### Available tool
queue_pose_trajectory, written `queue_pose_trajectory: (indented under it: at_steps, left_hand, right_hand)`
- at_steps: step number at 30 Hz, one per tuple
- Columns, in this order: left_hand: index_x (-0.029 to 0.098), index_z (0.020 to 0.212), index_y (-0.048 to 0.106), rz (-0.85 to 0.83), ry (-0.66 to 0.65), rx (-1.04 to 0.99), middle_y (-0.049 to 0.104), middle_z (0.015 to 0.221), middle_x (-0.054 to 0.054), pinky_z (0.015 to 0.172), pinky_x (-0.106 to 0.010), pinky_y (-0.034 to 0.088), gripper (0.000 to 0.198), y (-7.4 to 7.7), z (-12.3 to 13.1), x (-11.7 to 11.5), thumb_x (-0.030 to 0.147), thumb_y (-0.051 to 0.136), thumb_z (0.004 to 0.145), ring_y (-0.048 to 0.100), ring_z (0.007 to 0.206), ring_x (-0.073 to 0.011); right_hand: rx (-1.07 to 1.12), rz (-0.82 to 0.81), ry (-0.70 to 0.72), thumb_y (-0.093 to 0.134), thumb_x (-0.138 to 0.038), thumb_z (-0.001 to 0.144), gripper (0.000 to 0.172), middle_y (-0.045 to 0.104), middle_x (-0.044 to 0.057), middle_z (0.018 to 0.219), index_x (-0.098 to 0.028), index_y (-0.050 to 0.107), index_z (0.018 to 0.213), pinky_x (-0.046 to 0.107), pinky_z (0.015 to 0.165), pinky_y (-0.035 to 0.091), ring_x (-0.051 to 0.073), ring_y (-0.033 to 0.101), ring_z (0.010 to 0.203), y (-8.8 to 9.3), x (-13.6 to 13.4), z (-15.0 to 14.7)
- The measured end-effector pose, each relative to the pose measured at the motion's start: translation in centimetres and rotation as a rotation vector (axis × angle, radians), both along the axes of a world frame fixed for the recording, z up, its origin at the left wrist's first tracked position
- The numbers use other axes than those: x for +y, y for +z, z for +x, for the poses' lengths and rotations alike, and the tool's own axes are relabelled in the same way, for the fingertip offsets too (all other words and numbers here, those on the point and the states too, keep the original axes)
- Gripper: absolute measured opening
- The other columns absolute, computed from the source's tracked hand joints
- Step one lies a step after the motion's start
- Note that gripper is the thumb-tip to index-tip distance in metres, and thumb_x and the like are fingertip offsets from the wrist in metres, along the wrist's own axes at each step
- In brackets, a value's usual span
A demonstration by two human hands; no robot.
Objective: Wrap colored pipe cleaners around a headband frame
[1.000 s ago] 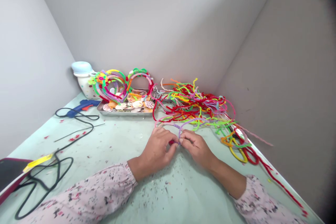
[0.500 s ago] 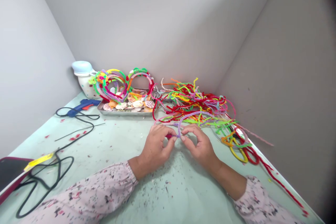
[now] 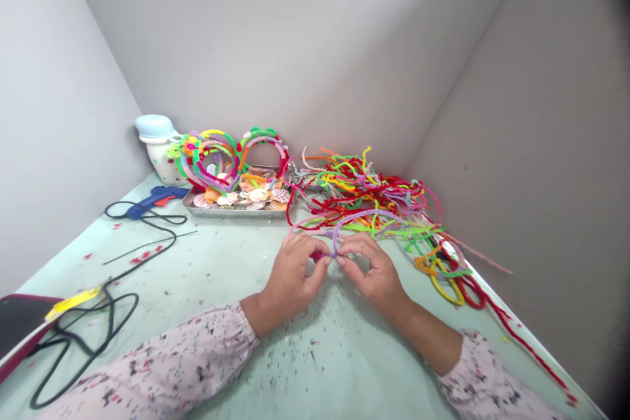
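Observation:
Thumb and forefinger of my left hand (image 3: 298,272) pinch a purple pipe cleaner (image 3: 336,231) close to its lower end. A bit of dark red pipe cleaner (image 3: 319,256) shows between those same fingers. My right hand (image 3: 369,269) is closed in a pinch at the same spot, its fingertips almost meeting the left ones. From there the purple strand rises and curves off to the right, over the pile behind. What exactly lies between the right fingertips is mostly covered.
A heap of coloured pipe cleaners (image 3: 364,187) lies behind my hands. Left of it, a metal tray (image 3: 236,213) holds shells and decorated headbands (image 3: 263,134). A blue glue gun (image 3: 155,200) with a black cord (image 3: 111,308), a white bottle (image 3: 165,157) and yellow-handled scissors (image 3: 447,289) lie around.
My right fingers have shifted very slightly at the pinch point. Otherwise the hands and the purple pipe cleaner stay in nearly the same place.

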State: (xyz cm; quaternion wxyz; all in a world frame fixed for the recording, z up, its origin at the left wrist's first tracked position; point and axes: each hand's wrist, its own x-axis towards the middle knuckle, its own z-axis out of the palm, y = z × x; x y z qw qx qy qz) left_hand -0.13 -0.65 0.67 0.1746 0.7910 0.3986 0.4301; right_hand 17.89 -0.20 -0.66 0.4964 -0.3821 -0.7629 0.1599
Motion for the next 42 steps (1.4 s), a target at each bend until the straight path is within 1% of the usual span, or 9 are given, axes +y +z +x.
queue_pose_trajectory:
  at_steps: [10,24,33,42]
  left_hand:
    - [0.019,0.085,0.059,0.000,0.019,0.010,0.061,0.080,-0.003,0.081,-0.035,0.040,0.009,-0.10,-0.02,0.12,0.021,0.050,0.086,0.054,0.082,-0.0185]
    - [0.019,0.085,0.059,-0.004,0.025,0.028,0.061,0.080,-0.003,0.081,-0.035,0.040,0.010,-0.15,-0.07,0.21,0.021,0.049,0.086,0.054,0.082,-0.0188]
    - [0.019,0.085,0.059,-0.001,0.026,0.031,0.061,0.080,-0.003,0.081,-0.035,0.039,0.009,-0.18,-0.05,0.19,0.021,0.050,0.086,0.054,0.081,-0.0185]
    - [0.019,0.086,0.059,-0.006,0.016,0.038,0.061,0.081,-0.003,0.082,-0.035,0.039,0.009,-0.09,-0.06,0.21,0.021,0.051,0.086,0.054,0.082,-0.0187]
  right_hand:
    - [-0.001,-0.011,-0.012,0.060,-0.020,0.083,0.009,0.061,0.003,0.091,-0.025,0.064,0.090,0.038,0.086,0.046,0.020,0.057,0.095,-0.06,0.08,-0.14]
    - [-0.034,-0.009,-0.016,0.059,-0.021,0.085,0.008,0.063,0.003,0.089,-0.025,0.064,0.090,0.037,0.083,0.047,0.020,0.058,0.091,0.06,0.11,-0.22]
    - [-0.057,-0.032,-0.010,0.058,-0.020,0.086,0.009,0.062,0.003,0.091,-0.025,0.063,0.091,0.036,0.084,0.045,0.020,0.057,0.093,0.17,-0.01,-0.15]
    - [-0.066,-0.016,-0.023,0.057,-0.022,0.086,0.009,0.063,0.003,0.090,-0.025,0.063,0.093,0.037,0.085,0.045,0.020,0.058,0.092,0.19,-0.04,-0.26]
